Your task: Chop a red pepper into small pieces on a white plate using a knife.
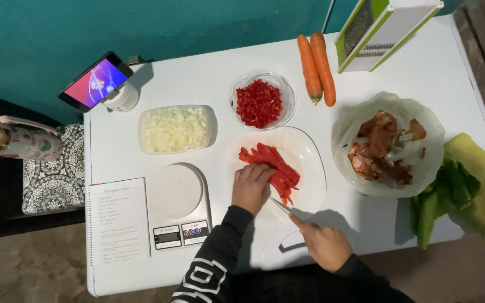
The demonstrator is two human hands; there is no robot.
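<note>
Left hand point(251, 188): curled, fingertips pressing down on red pepper strips point(271, 166), which are lying on white plate point(310, 168) at table centre. Right hand point(325, 242): closed round handle of knife point(281, 206), blade pointing up-left w/ tip sitting at near end of strips, just beside left knuckles. Judging: cut is going best w/ fingertips tucked back, knuckles guiding blade, strips bunched tight; plate is curving at rim, so blade could be rocking or skidding there. Outward: clear bowl w/ diced red pepper point(259, 102) standing just above plate; tub of chopped onion point(175, 129) to its left; kitchen scale point(178, 207) near left wrist; notebook point(118, 224) beyond it; phone point(95, 81) leaning on jar at far corner. Right side: bag of peelings point(388, 146) crowding plate's edge, limiting elbow room; two carrots point(316, 67), grater point(383, 31), green-yellow cloth point(467, 191) well apart.
</note>
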